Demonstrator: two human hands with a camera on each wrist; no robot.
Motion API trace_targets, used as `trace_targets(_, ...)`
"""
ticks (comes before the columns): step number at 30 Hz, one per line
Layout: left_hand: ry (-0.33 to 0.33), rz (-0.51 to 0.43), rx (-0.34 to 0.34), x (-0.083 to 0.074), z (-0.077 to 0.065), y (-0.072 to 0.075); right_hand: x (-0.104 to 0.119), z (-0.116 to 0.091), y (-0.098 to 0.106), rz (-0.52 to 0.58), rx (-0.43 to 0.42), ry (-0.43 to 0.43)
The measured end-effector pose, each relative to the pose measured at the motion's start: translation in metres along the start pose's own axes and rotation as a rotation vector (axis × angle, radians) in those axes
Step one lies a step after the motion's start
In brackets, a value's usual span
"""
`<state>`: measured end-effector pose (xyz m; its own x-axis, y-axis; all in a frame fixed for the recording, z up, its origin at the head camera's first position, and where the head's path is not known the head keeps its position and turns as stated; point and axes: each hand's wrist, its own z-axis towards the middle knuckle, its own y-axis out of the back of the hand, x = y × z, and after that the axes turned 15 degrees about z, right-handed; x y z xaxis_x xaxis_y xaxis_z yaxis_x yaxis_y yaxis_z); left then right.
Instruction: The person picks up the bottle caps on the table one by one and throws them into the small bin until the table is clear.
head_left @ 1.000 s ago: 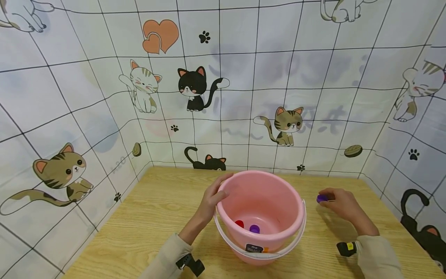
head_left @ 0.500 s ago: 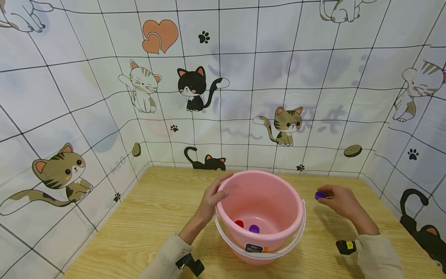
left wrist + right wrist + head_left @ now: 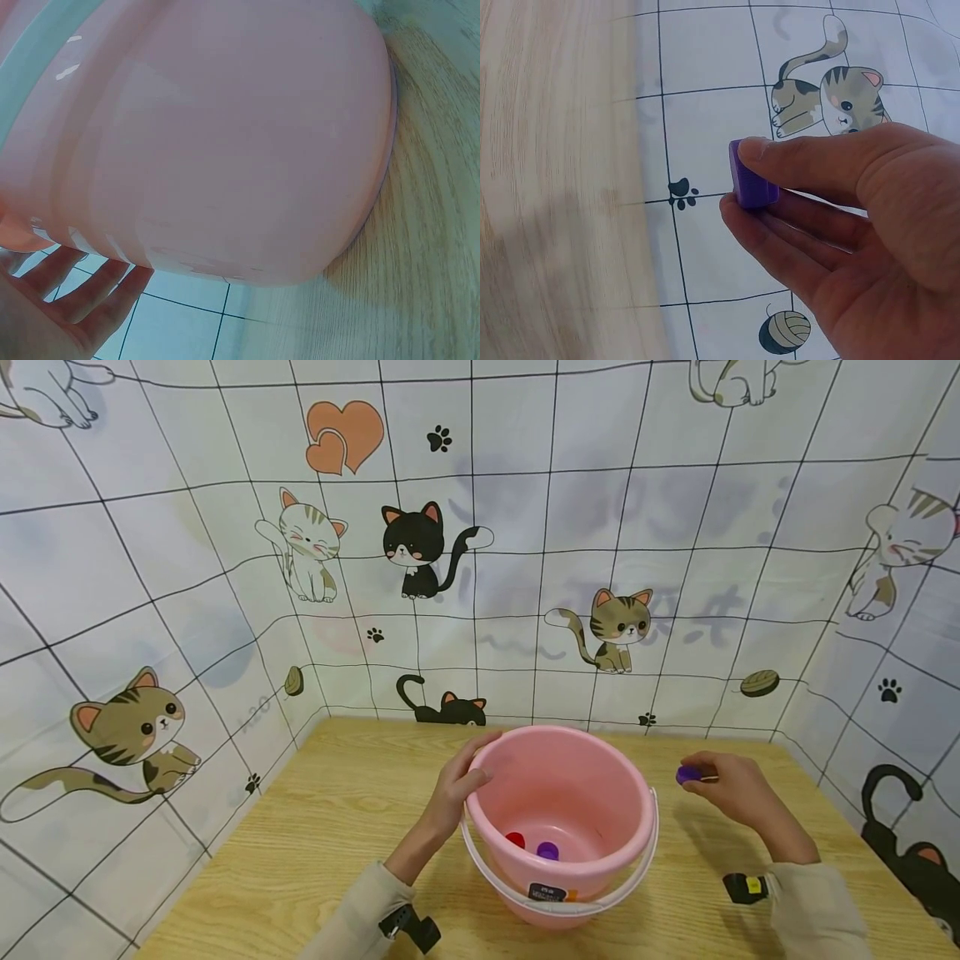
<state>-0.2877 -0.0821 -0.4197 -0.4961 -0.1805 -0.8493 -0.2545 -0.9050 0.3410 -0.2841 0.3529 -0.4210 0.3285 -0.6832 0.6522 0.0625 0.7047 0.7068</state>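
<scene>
A pink bucket stands on the wooden table with its white handle hanging down at the front. My left hand grips the left side of its rim, thumb over the edge; in the left wrist view the fingers lie along the outer wall. At the bucket's bottom are a red piece and a purple piece, each partly hidden by the near wall. To the right of the bucket, my right hand pinches a small purple block between thumb and fingers, above the table.
The light wood tabletop ends at white grid-patterned cloth walls printed with cats. These walls close off the back, left and right. A wrist camera sits at the right sleeve.
The right hand has risen slightly with the purple block and drifted a little left. Left hand and bucket have stayed in place.
</scene>
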Motion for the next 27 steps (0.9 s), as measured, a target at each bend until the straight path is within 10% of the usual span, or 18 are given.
trace_targets(27, -0.006, 0.012, -0.005, 0.0, 0.001, 0.0, 0.013, 0.001, 0.002, -0.003, 0.007, 0.0)
